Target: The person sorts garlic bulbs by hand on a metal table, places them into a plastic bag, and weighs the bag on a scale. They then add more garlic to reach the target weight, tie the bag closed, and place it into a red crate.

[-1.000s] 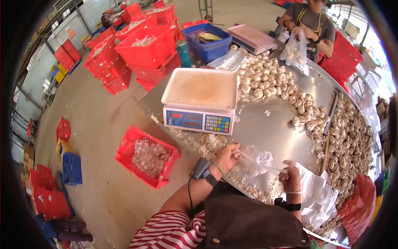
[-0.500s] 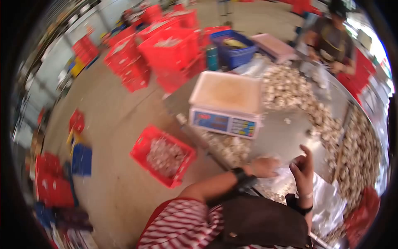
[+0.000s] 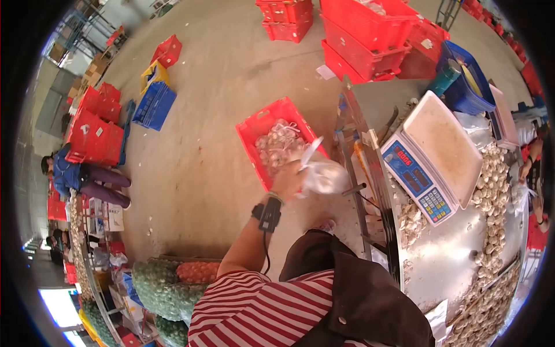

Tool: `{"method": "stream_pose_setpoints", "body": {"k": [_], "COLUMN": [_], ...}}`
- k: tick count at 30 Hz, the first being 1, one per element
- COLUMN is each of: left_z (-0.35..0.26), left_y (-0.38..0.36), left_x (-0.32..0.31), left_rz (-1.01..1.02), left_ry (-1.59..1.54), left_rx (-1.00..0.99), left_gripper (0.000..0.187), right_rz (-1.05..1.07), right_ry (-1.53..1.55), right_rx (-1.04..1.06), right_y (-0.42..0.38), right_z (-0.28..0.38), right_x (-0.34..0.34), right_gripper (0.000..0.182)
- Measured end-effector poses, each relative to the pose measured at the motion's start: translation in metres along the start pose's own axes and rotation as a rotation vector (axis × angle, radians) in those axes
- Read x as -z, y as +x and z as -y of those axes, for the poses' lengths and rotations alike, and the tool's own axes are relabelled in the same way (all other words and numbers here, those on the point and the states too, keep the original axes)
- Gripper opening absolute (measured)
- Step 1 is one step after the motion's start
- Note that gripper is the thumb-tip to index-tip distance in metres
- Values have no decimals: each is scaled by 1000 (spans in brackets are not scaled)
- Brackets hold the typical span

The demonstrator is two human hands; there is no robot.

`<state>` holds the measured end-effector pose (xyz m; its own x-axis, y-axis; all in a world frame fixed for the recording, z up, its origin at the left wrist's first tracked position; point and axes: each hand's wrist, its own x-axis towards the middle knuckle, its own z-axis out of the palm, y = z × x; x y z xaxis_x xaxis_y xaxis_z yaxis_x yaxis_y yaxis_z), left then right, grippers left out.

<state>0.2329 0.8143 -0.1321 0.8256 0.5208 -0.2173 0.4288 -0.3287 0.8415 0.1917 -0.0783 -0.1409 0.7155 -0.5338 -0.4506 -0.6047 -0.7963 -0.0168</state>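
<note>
My left hand (image 3: 289, 180) is closed on the knotted top of a clear plastic bag of garlic (image 3: 326, 177), whose contents are blurred by motion. Both are over the near right side of a red crate (image 3: 247, 136) on the floor. Inside that crate lie several similar clear bags of garlic bulbs (image 3: 278, 141) with twisted white tops. My right hand is out of view.
To the right stands a metal table (image 3: 442, 254) bearing a digital scale (image 3: 444, 147) and loose garlic bulbs (image 3: 492, 194). Stacked red crates (image 3: 364, 52) stand beyond. Green mesh sacks (image 3: 165, 292) lie at lower left. Other people are at both sides.
My view has swung left from the table toward the floor crate. My left hand has moved off the table and out over the crate with a bag. My right hand has left view.
</note>
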Motion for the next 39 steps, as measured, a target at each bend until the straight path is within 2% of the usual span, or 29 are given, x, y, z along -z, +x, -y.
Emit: {"method": "stream_pose_setpoints", "body": {"k": [1, 2, 3, 4, 5, 6, 7, 8, 9, 10, 11, 13, 15, 18, 20, 22, 24, 26, 28, 30, 31, 33, 34, 35, 36, 37, 39], "left_z": [29, 9, 12, 31, 30, -22, -43, -28, -70, -96, -131, -177, -203, -239, -237, -243, -254, -242, -244, -245, -249, -252, -252, -253, -256, -258, -258], "left_y": [7, -1, 3, 17, 29, 20, 24, 40, 34, 31, 21, 6, -11, -41, -54, -84, -118, -147, -188, -233, -255, -290, -304, -315, -322, -328, -329], "left_x": [2, 8, 6, -7, -21, -30, -45, -72, -91, -111, -125, -157, -184, -220, -251, -276, -299, -336, -370, -400, -416, -446, -460, -472, -482, -490, -500], "left_rz": [-76, -61, -56, -27, 135, 233, 355, 355, 372, 416, 528, 694, 786, 953, 1020, 1150, 1221, 1305, 1324, 1344, 1353, 1360, 1319, 1278, 1277, 1234, 1206], "left_ry": [247, 631, 374, 299, 63, -70, -122, -55, -39, -52, -13, 45, 66, 119, 163, 234, 337, 458, 497, 546, 556, 587, 609, 628, 650, 644, 562], "left_rx": [-41, 3, 29, -96, -124, -175, 39, -264, -377, -379, -376, -426, -760, -789, -866, -819, -940, -1060, -1093, -1103, -1136, -1173, -1201, -1228, -1231, -1216, -1175], "left_gripper": [41, 58, 63, 52, 43, 32, 26, 20, 18, 17, 16, 14, 12, 10, 11, 13, 18, 27, 33, 39, 45, 52, 57, 62, 62, 65, 69], "right_rz": [70, 130, 178, 206, 209, 188, 133, 99, -76, -65, -36, 29, 81, 163, 69, -125, -420, -475, -332, -241, -231, -110, -259, -221, -160, -259, -188], "right_ry": [146, 301, 464, 627, 768, 876, 928, 1022, 309, 269, 212, 181, 105, 146, 318, 506, 372, 222, 295, 331, 356, 227, 146, 210, 220, 152, 165], "right_rx": [1, 3, 12, 25, 38, 50, 92, -125, 99, 2, -22, -161, -215, -188, -158, -114, -153, -375, -534, -435, -432, -147, -1, 49, 158, 336, 483], "right_y": [-9, -20, -31, -35, -44, -52, -57, -70, -77, -72, -86, -102, -100, -119, -122, -139, -147, -153, -145, -117, -118, -119, -109, -101, -104, -95, -95], "right_z": [8, 15, 20, 27, 34, 39, 37, 50, 53, 50, 70, 107, 118, 141, 115, 90, 50, 14, -28, -80, -81, -77, -72, -64, -48, -37, 0], "right_x": [-9, -18, -23, -28, -32, -35, -37, -29, -26, -40, -26, -10, -22, 6, 10, 27, 37, 56, 66, 40, 45, 56, 40, 24, 24, 2, -6], "right_gripper": [92, 90, 89, 87, 86, 85, 83, 86, 92, 97, 96, 102, 104, 100, 97, 90, 93, 99, 111, 98, 98, 70, 35, 25, 21, 17, 15]}}
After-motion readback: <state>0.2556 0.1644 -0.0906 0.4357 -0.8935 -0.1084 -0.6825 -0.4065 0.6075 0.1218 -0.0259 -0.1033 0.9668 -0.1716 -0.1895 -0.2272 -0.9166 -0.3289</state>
